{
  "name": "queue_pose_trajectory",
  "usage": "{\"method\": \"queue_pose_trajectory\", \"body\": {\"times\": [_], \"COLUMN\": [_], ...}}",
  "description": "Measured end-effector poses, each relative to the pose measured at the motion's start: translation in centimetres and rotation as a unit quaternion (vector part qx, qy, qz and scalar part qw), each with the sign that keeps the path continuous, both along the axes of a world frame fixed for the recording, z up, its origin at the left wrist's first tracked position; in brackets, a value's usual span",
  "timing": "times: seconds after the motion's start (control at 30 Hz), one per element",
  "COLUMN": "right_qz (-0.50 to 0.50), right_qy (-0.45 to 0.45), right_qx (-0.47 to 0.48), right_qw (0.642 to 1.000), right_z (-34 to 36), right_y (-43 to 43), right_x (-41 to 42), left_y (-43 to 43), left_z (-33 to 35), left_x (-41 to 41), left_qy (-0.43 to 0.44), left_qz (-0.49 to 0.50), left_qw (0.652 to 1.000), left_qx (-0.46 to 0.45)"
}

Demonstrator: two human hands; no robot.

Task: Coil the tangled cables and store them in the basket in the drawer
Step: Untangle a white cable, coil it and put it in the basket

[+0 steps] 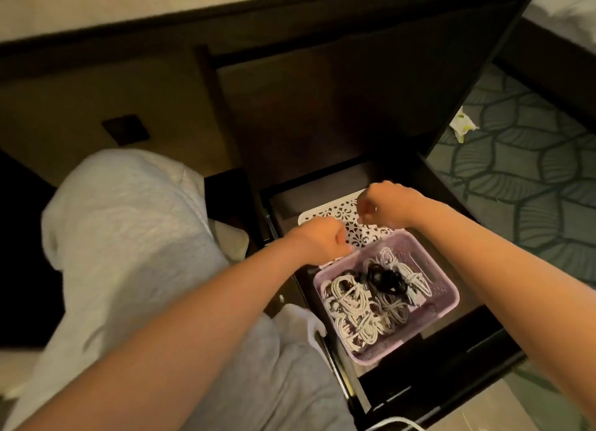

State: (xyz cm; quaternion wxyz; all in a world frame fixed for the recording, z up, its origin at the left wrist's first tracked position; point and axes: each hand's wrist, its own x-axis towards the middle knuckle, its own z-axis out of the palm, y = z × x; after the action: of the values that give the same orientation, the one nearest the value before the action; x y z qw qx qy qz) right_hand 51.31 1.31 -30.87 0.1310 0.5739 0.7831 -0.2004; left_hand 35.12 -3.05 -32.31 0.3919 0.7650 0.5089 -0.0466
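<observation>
Cables (371, 301) stored yet?
— Seemingly: coiled bundles fill the purple basket (452, 293) in the open drawer (451, 366).
— The hands?
— Left hand (317, 240) and right hand (387, 205) curl over a white lattice tray (322, 216) behind; whether they grasp it cannot be told. Beyond, a wrapper (462, 127) litters the carpet (532, 159).

One view only: a wide-angle camera worn on the head looked forward and steeply down, from above the person's knee (129, 237), into the open drawer (451, 376). The left hand (322, 240) and right hand (387, 205) appeared near frame centre, arms extended. The basket (451, 288) lay just below them. Straight edges bowed outward.
</observation>
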Motion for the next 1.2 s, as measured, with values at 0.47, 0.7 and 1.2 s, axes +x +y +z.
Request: {"method": "queue_pose_trajectory", "body": {"times": [0.47,0.7,1.2], "right_qz": [0.124,0.198,0.218], "right_qy": [0.223,0.260,0.247], "right_qx": [0.087,0.155,0.158], "right_qw": [0.963,0.933,0.931], "right_z": [20.0,28.4,30.6], "right_y": [-0.2,0.4,11.0], "right_x": [-12.1,-19.4,-35.1], "left_y": [0.0,-1.6,5.9], "left_z": [21.2,29.4,32.4], "left_x": [-15.5,-22.2,-33.7], "left_qy": [0.047,0.025,0.099], "left_qz": [0.069,0.117,0.240], "left_qw": [0.978,0.955,0.911], "left_qx": [0.193,0.270,0.321]}}
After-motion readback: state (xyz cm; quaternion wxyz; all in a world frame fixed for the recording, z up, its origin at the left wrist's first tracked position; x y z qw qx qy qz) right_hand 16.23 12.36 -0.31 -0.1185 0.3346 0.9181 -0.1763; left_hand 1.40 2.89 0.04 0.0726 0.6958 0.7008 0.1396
